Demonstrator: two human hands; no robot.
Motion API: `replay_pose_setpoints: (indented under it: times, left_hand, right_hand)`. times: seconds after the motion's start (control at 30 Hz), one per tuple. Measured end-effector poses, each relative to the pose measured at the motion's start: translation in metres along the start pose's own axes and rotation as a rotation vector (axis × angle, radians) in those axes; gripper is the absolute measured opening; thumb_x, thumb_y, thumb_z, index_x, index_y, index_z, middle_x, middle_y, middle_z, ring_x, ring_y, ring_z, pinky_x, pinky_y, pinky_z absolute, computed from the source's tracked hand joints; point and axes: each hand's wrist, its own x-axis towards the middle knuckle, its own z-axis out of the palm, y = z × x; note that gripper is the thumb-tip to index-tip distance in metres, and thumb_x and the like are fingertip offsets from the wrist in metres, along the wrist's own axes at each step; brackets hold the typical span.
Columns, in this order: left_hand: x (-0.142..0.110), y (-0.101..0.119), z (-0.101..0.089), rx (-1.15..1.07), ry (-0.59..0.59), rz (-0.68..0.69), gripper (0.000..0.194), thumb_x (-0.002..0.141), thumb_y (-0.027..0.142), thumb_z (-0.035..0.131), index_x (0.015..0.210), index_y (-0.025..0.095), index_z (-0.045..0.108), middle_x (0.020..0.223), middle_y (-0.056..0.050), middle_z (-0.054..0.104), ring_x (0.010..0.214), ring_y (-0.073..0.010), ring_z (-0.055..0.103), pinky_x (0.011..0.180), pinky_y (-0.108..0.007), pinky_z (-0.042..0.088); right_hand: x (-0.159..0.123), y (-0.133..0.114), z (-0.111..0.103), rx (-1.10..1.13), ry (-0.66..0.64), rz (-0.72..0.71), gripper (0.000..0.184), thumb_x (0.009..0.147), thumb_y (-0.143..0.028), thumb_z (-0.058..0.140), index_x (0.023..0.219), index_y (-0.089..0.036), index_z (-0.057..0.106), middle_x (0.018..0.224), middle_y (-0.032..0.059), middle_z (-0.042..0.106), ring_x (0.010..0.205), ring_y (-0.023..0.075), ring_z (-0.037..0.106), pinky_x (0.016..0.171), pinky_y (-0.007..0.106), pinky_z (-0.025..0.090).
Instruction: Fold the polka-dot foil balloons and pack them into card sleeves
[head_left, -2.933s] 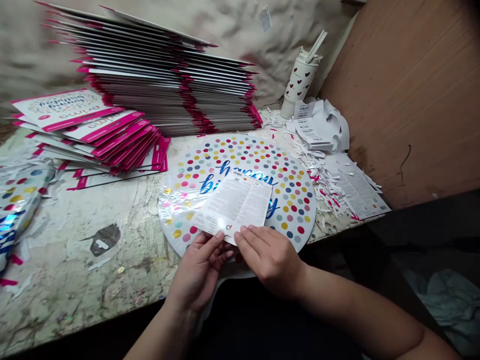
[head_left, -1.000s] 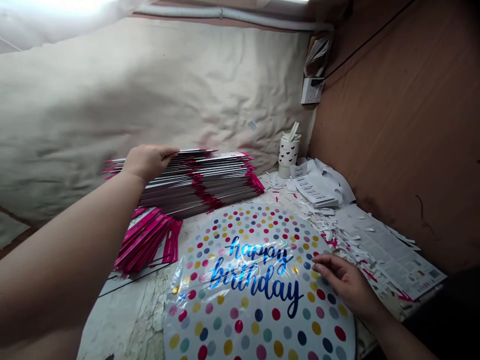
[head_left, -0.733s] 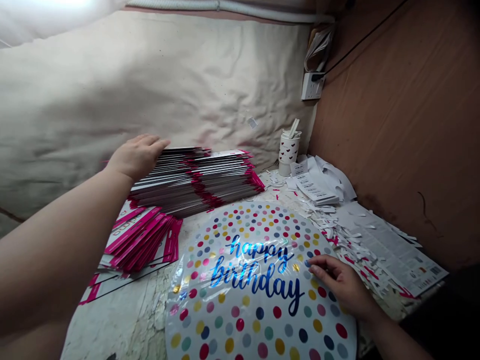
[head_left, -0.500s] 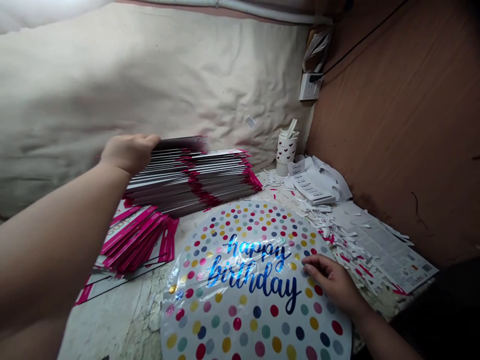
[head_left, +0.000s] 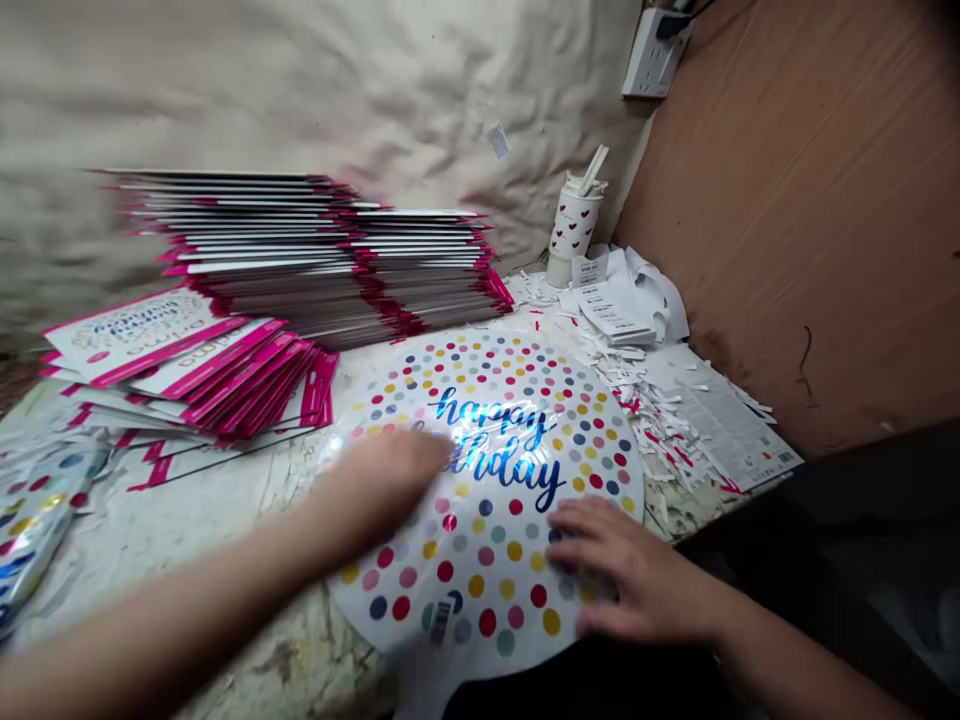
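Observation:
A flat round foil balloon (head_left: 487, 550) with coloured dots and blue "happy birthday" lettering lies in front of me, its tail and a small barcode label toward me. My left hand (head_left: 397, 470) is over its left part, smeared by motion, fingers hidden. On the balloon's lower right, my right hand (head_left: 615, 570) has its fingers spread, with nothing held. Behind the balloon stand two tall stacks of pink-edged cards (head_left: 277, 240). Left of it, more pink-and-white cards (head_left: 187, 365) lie fanned in a loose pile.
At far left lies another dotted foil piece (head_left: 45, 510). A white cup (head_left: 575, 230) with hearts stands near the back corner. Barcode label strips (head_left: 615, 315), paper scraps and a printed sheet (head_left: 720, 425) cover the right side. A power socket (head_left: 656, 55) hangs on the wall.
My left hand has come from the top of the card stack down over the balloon. My right hand's fingers have spread. The view has tilted down.

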Motion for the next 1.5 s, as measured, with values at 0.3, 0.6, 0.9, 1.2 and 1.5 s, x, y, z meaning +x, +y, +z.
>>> replay_pose_setpoints:
  times: [0.3, 0.6, 0.9, 1.2, 1.5]
  left_hand:
    - [-0.114, 0.112, 0.072, -0.140, -0.042, 0.172, 0.029, 0.083, 0.006, 0.037, 0.093, 0.012, 0.063, 0.081, -0.011, 0.067, 0.074, -0.0196, 0.060, 0.065, -0.031, 0.051]
    - [-0.051, 0.065, 0.058, -0.920, -0.726, -0.601, 0.020, 0.076, 0.035, 0.053, 0.072, 0.018, 0.061, 0.065, 0.002, 0.061, 0.061, -0.0124, 0.056, 0.055, -0.021, 0.040]
    - [-0.104, 0.037, 0.018, -0.158, -0.430, -0.389, 0.039, 0.079, 0.017, 0.033, 0.110, 0.025, 0.054, 0.100, -0.007, 0.067, 0.086, -0.0227, 0.063, 0.071, -0.033, 0.048]
    - [-0.134, 0.014, 0.021, -0.046, -0.262, -0.055, 0.067, 0.081, 0.033, 0.048, 0.142, 0.026, 0.022, 0.142, -0.007, 0.038, 0.130, -0.0292, 0.036, 0.106, -0.047, 0.030]
    - [-0.158, 0.013, 0.069, -0.220, -0.173, -0.067, 0.053, 0.086, 0.020, 0.038, 0.136, 0.036, 0.034, 0.135, 0.004, 0.048, 0.125, -0.0193, 0.043, 0.104, -0.032, 0.034]
  right_hand:
    - [-0.016, -0.021, 0.021, 0.101, 0.108, -0.156, 0.031, 0.089, -0.015, 0.041, 0.114, -0.019, 0.058, 0.101, 0.0076, 0.068, 0.097, 0.0176, 0.063, 0.088, 0.033, 0.049]
    - [0.032, -0.036, -0.002, 0.308, -0.200, 0.071, 0.040, 0.073, -0.046, 0.065, 0.104, -0.020, 0.063, 0.090, 0.0041, 0.065, 0.083, 0.0170, 0.060, 0.073, 0.026, 0.046]
    - [0.047, -0.037, 0.017, 0.233, 0.043, 0.162, 0.018, 0.079, -0.009, 0.045, 0.083, -0.019, 0.060, 0.080, 0.0020, 0.063, 0.075, 0.0146, 0.058, 0.067, 0.023, 0.042]
    - [0.009, -0.043, 0.041, 0.080, 0.197, -0.112, 0.043, 0.073, -0.006, 0.043, 0.112, -0.018, 0.057, 0.115, 0.0111, 0.059, 0.113, 0.0247, 0.051, 0.094, 0.041, 0.044]
    - [-0.013, 0.051, 0.002, -0.195, 0.282, 0.368, 0.059, 0.076, -0.003, 0.042, 0.133, -0.017, 0.043, 0.138, 0.0115, 0.042, 0.131, 0.0252, 0.034, 0.107, 0.049, 0.031]
